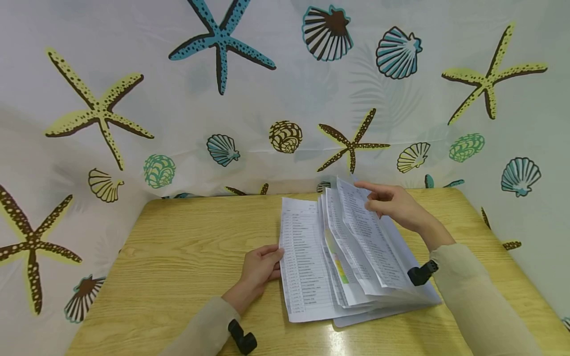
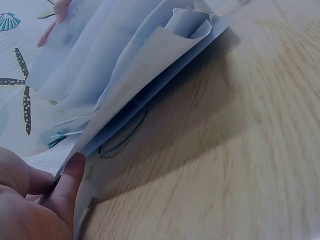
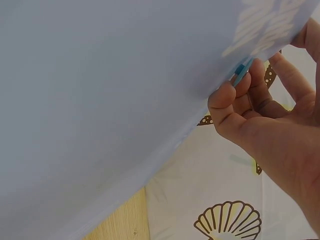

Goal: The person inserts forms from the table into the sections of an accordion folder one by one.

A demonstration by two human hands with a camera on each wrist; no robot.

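A light-blue plastic folder lies spread on the table with printed sheets in it. Several pages stand lifted and fanned on its right part. My left hand pinches the left edge of the leftmost sheet between thumb and fingers, as the left wrist view also shows. At the upper right corner of the lifted side, my right hand holds the edge of the folder cover. A small teal piece shows at its fingertips; its kind is unclear. A thin dark cord loops under the folder.
The wooden table extends left and right of the folder. Behind it hangs a white cloth printed with starfish and shells. One page shows yellow and green coloured cells. Each sleeve bears a small black camera mount.
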